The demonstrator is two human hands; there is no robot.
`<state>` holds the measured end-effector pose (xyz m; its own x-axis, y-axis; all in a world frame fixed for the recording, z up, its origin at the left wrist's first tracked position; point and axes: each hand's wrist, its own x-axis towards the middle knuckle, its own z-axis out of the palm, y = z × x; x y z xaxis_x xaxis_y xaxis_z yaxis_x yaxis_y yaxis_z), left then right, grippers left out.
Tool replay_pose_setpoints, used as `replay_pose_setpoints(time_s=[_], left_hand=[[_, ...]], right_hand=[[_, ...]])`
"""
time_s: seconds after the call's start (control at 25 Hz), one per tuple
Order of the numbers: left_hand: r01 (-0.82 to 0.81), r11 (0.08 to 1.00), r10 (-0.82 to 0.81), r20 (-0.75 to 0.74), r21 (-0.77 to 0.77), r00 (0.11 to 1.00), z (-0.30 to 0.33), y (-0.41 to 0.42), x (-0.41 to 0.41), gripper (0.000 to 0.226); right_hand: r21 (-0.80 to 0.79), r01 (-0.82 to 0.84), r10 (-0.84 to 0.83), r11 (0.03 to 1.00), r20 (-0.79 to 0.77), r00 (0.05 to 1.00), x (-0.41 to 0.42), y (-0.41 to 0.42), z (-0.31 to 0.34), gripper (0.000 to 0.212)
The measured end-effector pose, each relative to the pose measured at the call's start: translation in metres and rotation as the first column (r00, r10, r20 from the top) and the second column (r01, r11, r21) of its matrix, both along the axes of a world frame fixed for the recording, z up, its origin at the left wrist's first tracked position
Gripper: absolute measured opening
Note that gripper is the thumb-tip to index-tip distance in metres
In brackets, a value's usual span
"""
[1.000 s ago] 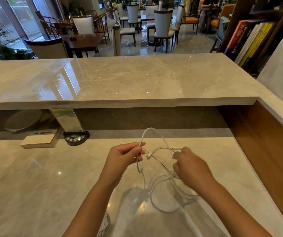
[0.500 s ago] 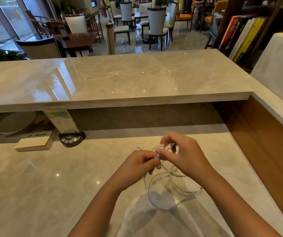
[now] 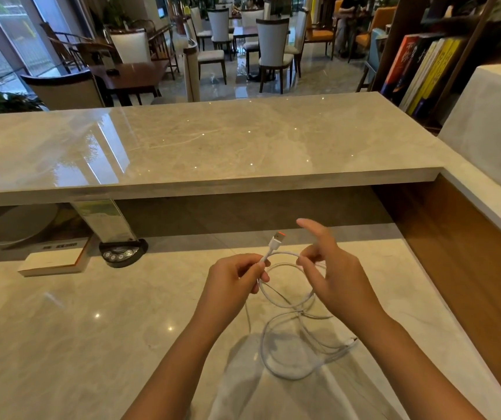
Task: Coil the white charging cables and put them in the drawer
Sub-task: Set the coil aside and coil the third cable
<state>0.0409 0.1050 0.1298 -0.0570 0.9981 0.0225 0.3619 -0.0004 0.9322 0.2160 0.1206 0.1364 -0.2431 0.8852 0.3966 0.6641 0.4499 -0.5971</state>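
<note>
Over the table's [image 3: 91, 344] near right part, the left hand [image 3: 234, 281] pinches the white charging cable [image 3: 291, 353] below its plug while the right hand [image 3: 334, 277], forefinger raised, pinches the loop; best keep turns even.

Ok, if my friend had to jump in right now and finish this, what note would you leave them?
Left hand: pinching the white cable just below its orange-tipped plug, which points up.
Right hand: fingers closed on the cable's top loop, index finger lifted free.
Cable: a few loose loops hang between the hands and lie on the lower marble counter; its other end rests near the right forearm.
Done: coiling has begun, but the loops are uneven.
Left: gather the loops into a neat coil, then put it in the drawer. No drawer is in view, and I can only see this one cable.
</note>
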Motion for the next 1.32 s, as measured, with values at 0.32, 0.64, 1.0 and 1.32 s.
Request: replay_pose_setpoints(time_s=[0.32,0.64,1.0,1.32], left_hand=[[0.192,0.969,-0.167,0.162,-0.155,0.973,0.019,-0.001,0.002,0.028],[0.258,0.958,-0.287,-0.363,-0.127,0.886,0.019,-0.007,-0.001,0.023],[0.364,0.909,-0.362,0.046,-0.201,0.931,0.022,-0.008,-0.004,0.027],[0.211,0.951,-0.129,0.328,-0.228,0.936,0.016,-0.009,-0.004,0.035]], right_hand=[[0.414,-0.126,-0.088,0.902,0.46,0.884,-0.005,0.014,-0.012,0.052],[-0.134,-0.223,0.26,0.966,0.498,0.827,-0.001,0.012,0.021,0.027],[0.183,-0.381,0.251,0.906,0.493,0.833,0.003,0.018,0.025,0.008],[-0.35,-0.215,0.201,0.912,-0.075,0.977,0.006,0.006,0.021,0.029]])
